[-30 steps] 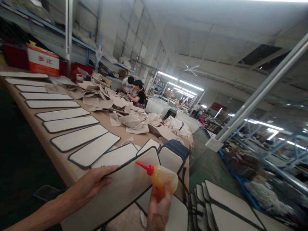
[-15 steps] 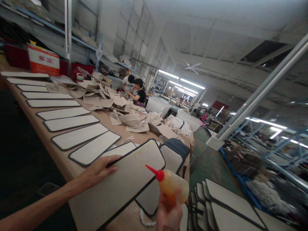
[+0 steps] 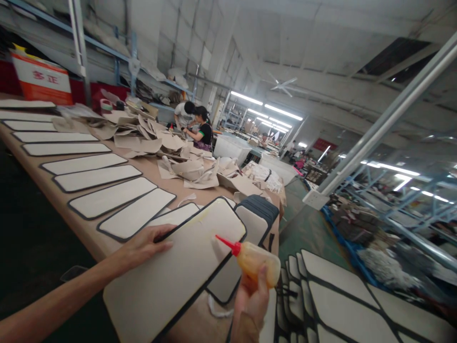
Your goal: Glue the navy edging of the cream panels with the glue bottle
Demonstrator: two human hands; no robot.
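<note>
My left hand (image 3: 152, 245) grips the far-left edge of a cream rounded panel (image 3: 178, 267) with a dark border, thumb on top, holding it tilted above the table. A yellowish line, like glue, runs along parts of the panel's edge. In my right hand (image 3: 252, 295) is a translucent squeeze bottle (image 3: 259, 262) of amber liquid with a red pointed nozzle. Its tip points left over the panel's face; whether it touches cannot be told. Behind the panel is a stack of similar dark-edged panels (image 3: 255, 221).
More bordered panels (image 3: 98, 177) lie in a row along the brown table (image 3: 139, 164). Beige cut pieces (image 3: 193, 169) are heaped farther back. Stacked panels (image 3: 350, 305) stand at lower right. Two people (image 3: 196, 126) work beyond the table. A slanted metal post (image 3: 374, 124) rises at right.
The bottle's nozzle has swung slightly upward and the bottle lies flatter. The panel has shifted a little in view, and the whole scene has slid slightly left and up.
</note>
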